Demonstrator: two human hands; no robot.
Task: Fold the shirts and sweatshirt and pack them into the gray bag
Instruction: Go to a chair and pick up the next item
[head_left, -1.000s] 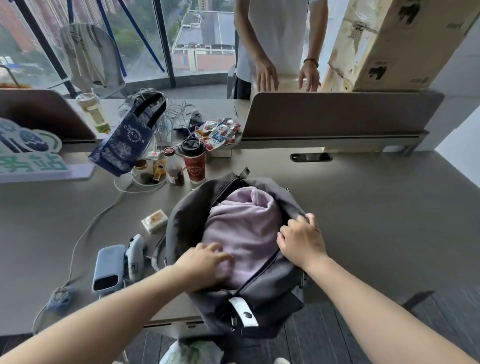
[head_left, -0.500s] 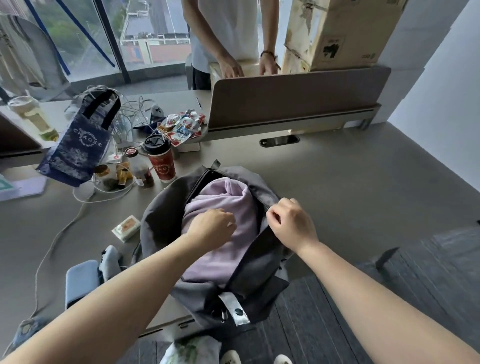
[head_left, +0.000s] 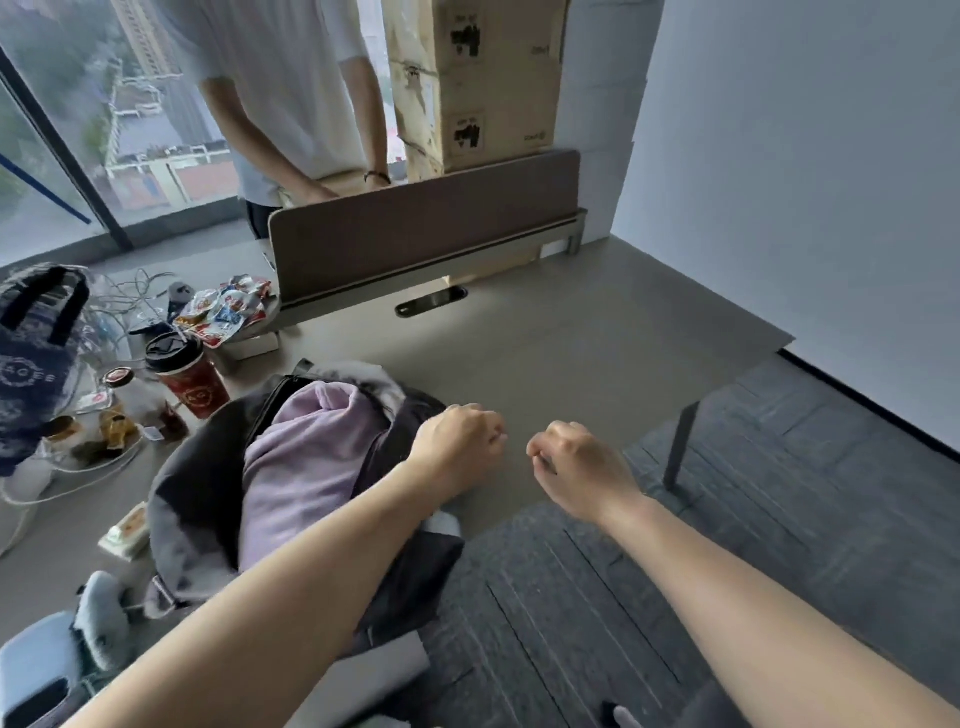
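The gray bag (head_left: 197, 499) lies open on the table (head_left: 571, 353) at the left, and a lilac sweatshirt (head_left: 306, 457) fills its opening. No shirts show elsewhere. My left hand (head_left: 457, 447) hovers by the bag's right edge with its fingers curled into a fist, and I see nothing in it. My right hand (head_left: 576, 462) is a little to the right of it, off the bag and over the table's front edge, also curled with nothing in it.
A red coffee cup (head_left: 189, 374), a small bottle (head_left: 140, 400), snack packets (head_left: 223, 312), cables and a blue tote (head_left: 31, 364) crowd the left. A brown divider (head_left: 426, 244) stands behind. A person (head_left: 280, 93) and cardboard boxes (head_left: 493, 83) are beyond it.
Both hands have left the bag: the left came off the sweatshirt and the right let go of the bag's rim. Both moved right. My view has swung to the right.
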